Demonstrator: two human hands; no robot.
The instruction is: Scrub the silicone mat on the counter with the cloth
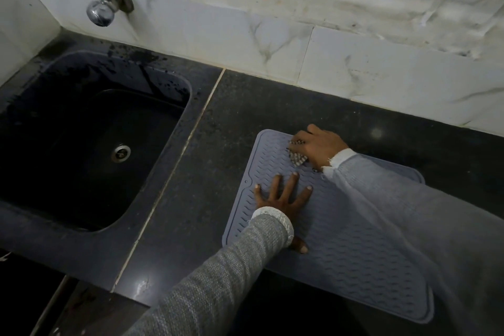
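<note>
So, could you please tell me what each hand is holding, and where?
The right hand grips the bunched cloth from above, against the mat. The left hand holds nothing; it presses flat on the mat.

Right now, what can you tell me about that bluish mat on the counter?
The silicone mat is a greyish-blue rectangle with rounded, notched corners, a raised rim and rows of wavy ridges; it looks soft and rubbery. It lies flat on the dark stone counter, to the right of the sink. The left hand rests on it with fingers spread, while the right hand presses a patterned cloth near its far corner. The right sleeve hides part of it.
</note>
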